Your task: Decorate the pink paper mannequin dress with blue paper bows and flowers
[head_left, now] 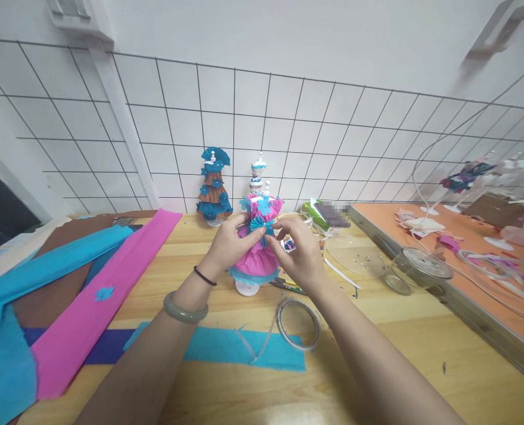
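In front of me stands a small dress form in a pink crepe-paper dress (pixel 253 261) with blue trim at the hem and blue flowers at the chest. A pleated blue paper bow (pixel 260 225) sits at its waist. My left hand (pixel 231 243) pinches the left side of the bow between thumb and fingers. From the right, my right hand (pixel 303 251) holds the bow's other side, its thumb and index finger close together. My fingers cover part of the waist. The form's round white base (pixel 247 288) rests on the wooden table.
Behind stand a brown-and-blue dressed form (pixel 214 195) and a white patterned one (pixel 257 170). Paper strips, including a pink strip (pixel 106 283), lie left. Nearer me are a blue strip (pixel 212 345) and a tape roll (pixel 281 323). A clear lidded container (pixel 421 265) lies right.
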